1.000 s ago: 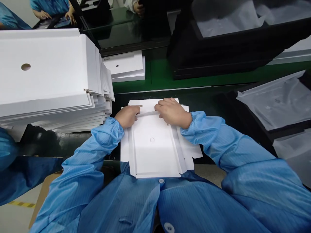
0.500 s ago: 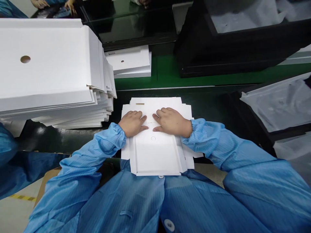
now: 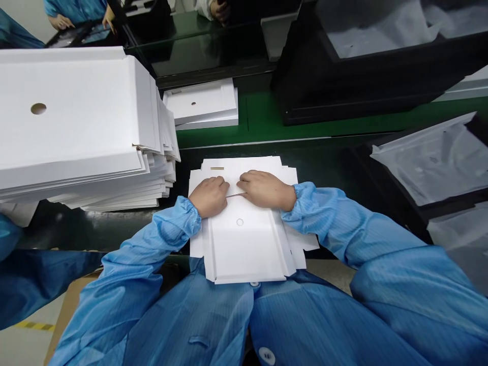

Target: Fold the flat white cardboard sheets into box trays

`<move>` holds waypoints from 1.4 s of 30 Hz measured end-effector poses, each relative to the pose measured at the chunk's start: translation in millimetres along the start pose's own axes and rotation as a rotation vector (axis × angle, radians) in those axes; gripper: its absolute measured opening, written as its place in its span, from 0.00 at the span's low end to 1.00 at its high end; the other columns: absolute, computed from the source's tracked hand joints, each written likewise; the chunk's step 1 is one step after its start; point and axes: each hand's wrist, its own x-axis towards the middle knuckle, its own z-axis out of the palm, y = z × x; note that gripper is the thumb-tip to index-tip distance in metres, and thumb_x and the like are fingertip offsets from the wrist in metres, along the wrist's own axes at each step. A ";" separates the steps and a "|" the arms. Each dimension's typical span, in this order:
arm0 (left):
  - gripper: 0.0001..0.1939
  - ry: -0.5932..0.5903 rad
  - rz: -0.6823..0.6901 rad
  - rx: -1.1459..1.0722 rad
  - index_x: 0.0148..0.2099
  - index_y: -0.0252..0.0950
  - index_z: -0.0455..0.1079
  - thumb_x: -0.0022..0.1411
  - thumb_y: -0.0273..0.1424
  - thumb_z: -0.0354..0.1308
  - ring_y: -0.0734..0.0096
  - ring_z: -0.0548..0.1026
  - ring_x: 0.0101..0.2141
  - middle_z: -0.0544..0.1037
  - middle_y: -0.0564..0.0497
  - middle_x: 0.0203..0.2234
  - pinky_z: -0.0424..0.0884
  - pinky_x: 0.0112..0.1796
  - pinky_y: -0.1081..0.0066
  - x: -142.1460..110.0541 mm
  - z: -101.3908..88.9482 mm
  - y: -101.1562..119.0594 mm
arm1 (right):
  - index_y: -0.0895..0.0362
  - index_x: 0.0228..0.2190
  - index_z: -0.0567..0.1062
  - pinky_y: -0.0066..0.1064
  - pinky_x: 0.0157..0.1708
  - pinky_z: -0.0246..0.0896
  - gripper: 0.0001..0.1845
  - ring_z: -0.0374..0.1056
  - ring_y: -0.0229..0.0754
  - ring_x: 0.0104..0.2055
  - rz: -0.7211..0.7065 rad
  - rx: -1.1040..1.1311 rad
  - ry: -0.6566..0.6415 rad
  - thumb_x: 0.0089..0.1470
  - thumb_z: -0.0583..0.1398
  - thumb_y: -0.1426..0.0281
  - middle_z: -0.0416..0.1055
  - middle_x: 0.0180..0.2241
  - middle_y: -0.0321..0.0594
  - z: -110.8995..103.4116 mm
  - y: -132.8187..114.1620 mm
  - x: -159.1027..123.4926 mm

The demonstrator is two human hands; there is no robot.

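A flat white cardboard box blank [image 3: 247, 251] lies in front of me, its near end over the bench edge against my blue coat. Its panels have creased sides, a small circle mark and a narrow slot near the far end. My left hand [image 3: 209, 197] is closed on the blank's left half, fingers curled at a crosswise edge. Opposite it, my right hand [image 3: 266, 190] is closed at the same edge, thumb and fingers together. Between the hands that edge shows as a dark line, slightly raised. Both thumb tips are largely hidden.
A tall stack of white cardboard trays [image 3: 84, 117] stands at the left. Smaller white boxes [image 3: 206, 101] lie behind on the green strip [image 3: 263, 109]. Black bins [image 3: 366, 81] with clear plastic bags [image 3: 434, 157] stand to the right. Other people's hands [image 3: 61, 22] show at the far left.
Both hands have curled from resting with thumbs spread to gripping at the crosswise edge, which has lifted slightly. The whole view has shifted a little downward.
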 end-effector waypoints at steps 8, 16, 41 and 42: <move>0.15 -0.051 0.007 0.067 0.47 0.30 0.73 0.66 0.21 0.47 0.55 0.76 0.41 0.75 0.40 0.39 0.69 0.40 0.59 7.5 -6.0 0.5 | 0.60 0.44 0.78 0.38 0.44 0.61 0.16 0.69 0.52 0.49 0.000 0.026 -0.120 0.68 0.53 0.68 0.74 0.46 0.51 -15.2 3.5 9.5; 0.17 -0.130 -0.053 -0.042 0.51 0.34 0.74 0.63 0.22 0.51 0.56 0.78 0.43 0.79 0.43 0.42 0.70 0.41 0.62 16.0 -12.9 -12.1 | 0.57 0.43 0.80 0.35 0.43 0.59 0.16 0.71 0.50 0.47 0.014 0.122 -0.128 0.66 0.54 0.68 0.77 0.46 0.48 -15.8 17.6 18.8; 0.19 0.043 -0.056 -0.081 0.59 0.34 0.74 0.73 0.35 0.50 0.55 0.76 0.50 0.79 0.40 0.46 0.71 0.51 0.59 13.9 -3.1 -20.9 | 0.60 0.46 0.80 0.36 0.47 0.58 0.19 0.70 0.50 0.49 0.081 0.067 0.121 0.69 0.54 0.62 0.77 0.43 0.49 -0.3 20.2 12.4; 0.19 0.045 -0.068 -0.100 0.57 0.35 0.75 0.73 0.34 0.49 0.56 0.77 0.50 0.79 0.41 0.46 0.72 0.50 0.60 13.9 -4.6 -20.5 | 0.59 0.45 0.80 0.35 0.46 0.58 0.19 0.71 0.49 0.49 0.098 0.087 0.119 0.69 0.53 0.63 0.77 0.43 0.48 -1.6 20.0 11.8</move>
